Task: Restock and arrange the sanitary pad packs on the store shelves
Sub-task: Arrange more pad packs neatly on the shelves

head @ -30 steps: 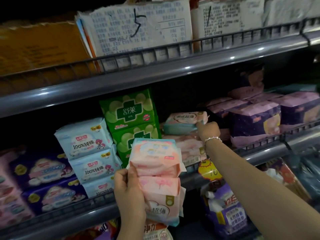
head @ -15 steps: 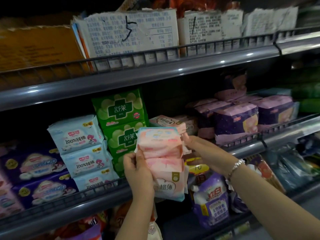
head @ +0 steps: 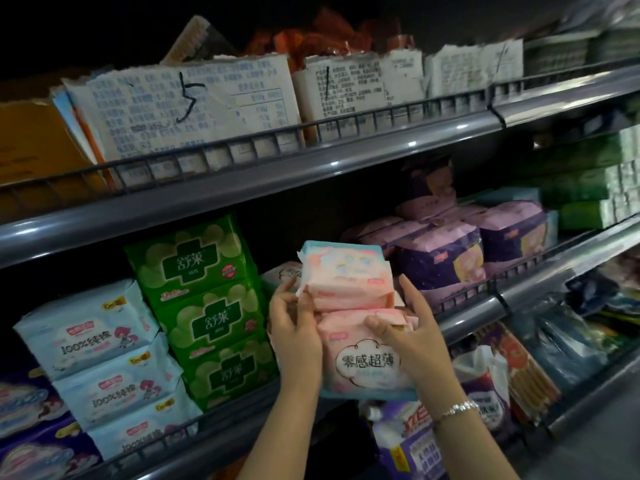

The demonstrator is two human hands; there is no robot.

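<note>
Both hands grip a bundle of pink packs (head: 356, 320), the left hand (head: 294, 327) clasping its left edge and the right hand (head: 412, 337) its right, probably to keep the loose stack squared. It hovers just right of the green packs (head: 204, 306), before the likely gap.

The pad packs (head: 349, 289) held up front are pale pink with teal edges and a white cloud badge bearing dark characters. The green packs (head: 201, 306) carry white cross emblems over lighter green circles. The light blue packs (head: 86, 334) show dark lettering and pink cartoon figures. The purple packs (head: 440, 261) are dark, starry violet with lilac tops. The shelf rail (head: 311, 174) is glossy grey.
</note>
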